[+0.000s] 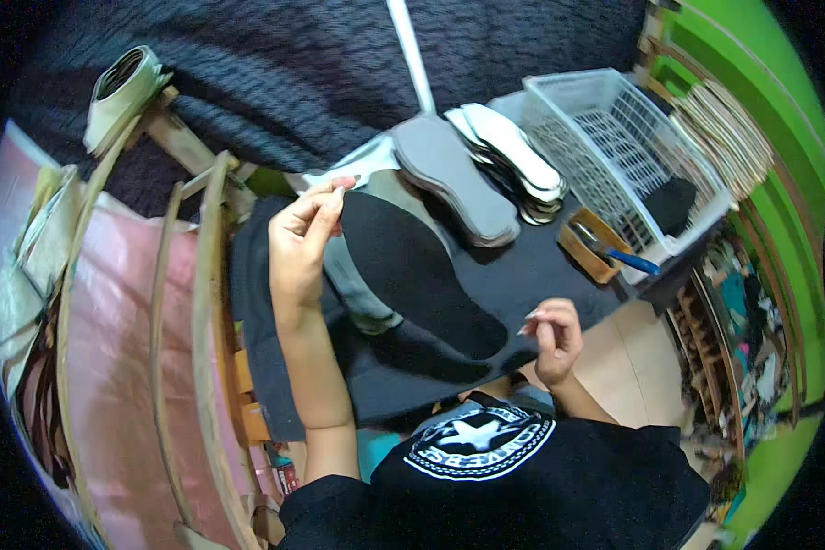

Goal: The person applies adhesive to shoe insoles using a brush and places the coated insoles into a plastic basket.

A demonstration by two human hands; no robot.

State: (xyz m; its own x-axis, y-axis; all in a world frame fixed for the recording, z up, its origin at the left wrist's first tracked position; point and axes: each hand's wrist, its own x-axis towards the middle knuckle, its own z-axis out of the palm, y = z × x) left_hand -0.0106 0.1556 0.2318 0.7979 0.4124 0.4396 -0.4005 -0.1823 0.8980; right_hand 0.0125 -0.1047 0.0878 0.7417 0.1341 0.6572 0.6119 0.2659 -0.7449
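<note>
Black insole [412, 270], matte, curvy, was over the dark table [532, 270]; long axis diagonal, wide end up-left, narrow lower-right. Left hand [304, 225], arm extended, pinched the wide end's edge. Right hand [557, 339] half-curled beside the narrow end; couldn't tell its grip. Grey insoles [454, 174] lay stacked beyond.

Black T-shirt [577, 495] across the bottom of the frame, short sleeves [325, 509], round white star print [472, 440]
</note>
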